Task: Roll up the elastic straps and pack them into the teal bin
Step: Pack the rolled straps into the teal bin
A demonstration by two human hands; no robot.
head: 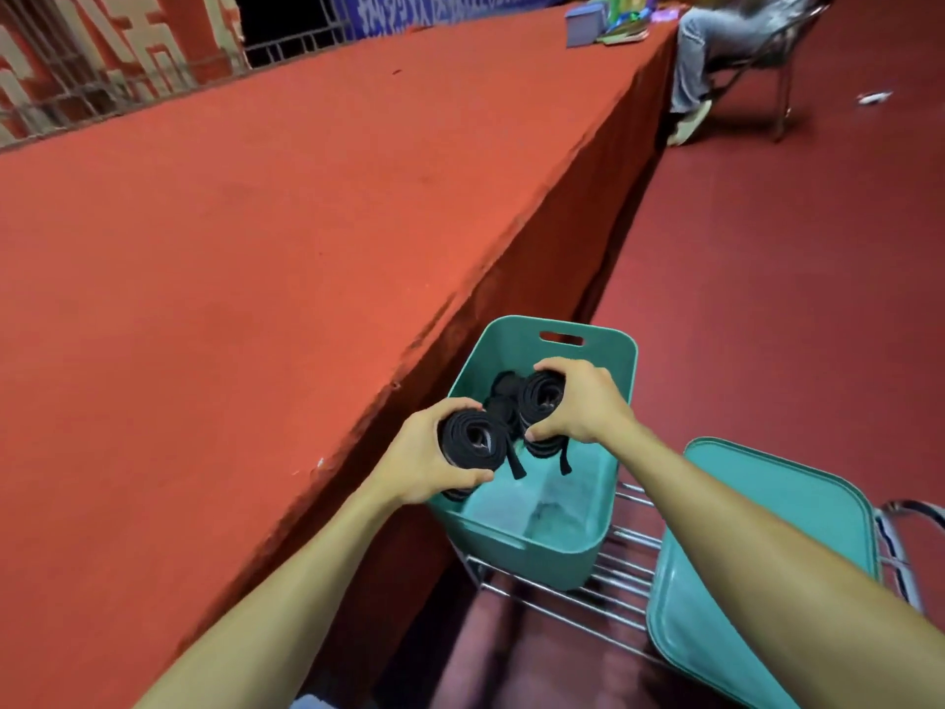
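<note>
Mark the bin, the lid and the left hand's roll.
bin (511,350), head view, inside of far wall.
lid (797,498), head view, flat face.
roll (468,434), head view, coiled end face, in left hand (424,463).

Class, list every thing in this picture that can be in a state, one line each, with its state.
Left hand: grips the left roll.
Right hand: grips the right roll.
Left roll: coiled, tail end dangling, over the bin.
Right roll: coiled, tail end dangling, over the bin.
Teal bin: uncovered, on a wire rack, a few dark rolls inside.
Teal lid: off, resting beside the bin.
</note>
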